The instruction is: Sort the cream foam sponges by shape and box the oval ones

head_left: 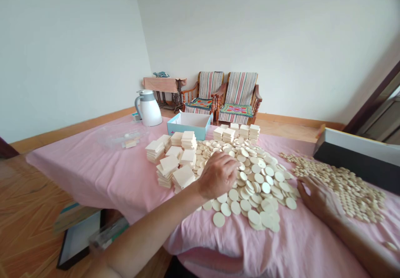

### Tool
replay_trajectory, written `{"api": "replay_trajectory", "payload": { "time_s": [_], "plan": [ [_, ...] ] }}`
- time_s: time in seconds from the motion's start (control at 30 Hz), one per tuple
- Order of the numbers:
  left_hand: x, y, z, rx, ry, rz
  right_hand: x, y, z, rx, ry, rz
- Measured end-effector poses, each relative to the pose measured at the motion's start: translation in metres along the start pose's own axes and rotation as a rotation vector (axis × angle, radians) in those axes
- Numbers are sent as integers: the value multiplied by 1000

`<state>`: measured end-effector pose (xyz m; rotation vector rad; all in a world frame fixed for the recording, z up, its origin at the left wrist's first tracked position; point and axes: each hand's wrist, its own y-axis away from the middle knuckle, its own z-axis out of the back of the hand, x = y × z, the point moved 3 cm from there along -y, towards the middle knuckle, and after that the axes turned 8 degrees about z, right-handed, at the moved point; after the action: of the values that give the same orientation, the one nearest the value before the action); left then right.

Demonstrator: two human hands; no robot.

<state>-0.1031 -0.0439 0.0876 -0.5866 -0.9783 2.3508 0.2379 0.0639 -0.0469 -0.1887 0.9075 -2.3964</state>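
A wide heap of round pale wooden discs (256,178) lies in the middle of the cloth-covered table. My left hand (219,173) is over the left part of this heap, its fingers bent down and closed; whatever they hold is hidden behind the knuckles. Close to its left stand several stacks of square wooden tiles (183,177). My right hand (319,196) rests on the pink cloth with thumb and fingers apart, holding nothing. It lies between the discs and a spread of small wooden pieces (340,186).
A light blue open box (189,126) and a white jug (150,109) stand at the back. Clear plastic packaging (120,138) lies on the pink tablecloth (103,169). A black box (359,157) is at right. Two chairs (239,96) stand beyond. Another box (81,236) is low at left.
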Motion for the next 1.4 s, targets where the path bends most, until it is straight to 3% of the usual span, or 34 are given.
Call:
{"api": "replay_trajectory", "payload": {
  "time_s": [0.13,0.23,0.37,0.5,0.63,0.73,0.97,1.13,1.4],
  "plan": [
    [20,19,45,-171,30,113,0,1,1,58,18,-60],
    [29,46,66,-240,41,210,0,1,4,45,42,-90],
    [35,80,75,-267,32,318,-3,1,6,53,97,-137],
    [45,93,77,-252,9,366,-7,3,2,48,120,-153],
    [79,79,84,-187,-81,471,-11,6,-3,20,106,-144],
    [121,56,88,-32,-179,621,-11,6,-4,9,112,-129],
    [200,-2,97,22,-254,727,-6,6,0,-12,81,-106],
    [229,-26,92,104,-273,750,-2,5,3,0,62,-107],
    [250,-45,76,212,-299,715,-4,7,0,5,43,-103]
  ]
}}
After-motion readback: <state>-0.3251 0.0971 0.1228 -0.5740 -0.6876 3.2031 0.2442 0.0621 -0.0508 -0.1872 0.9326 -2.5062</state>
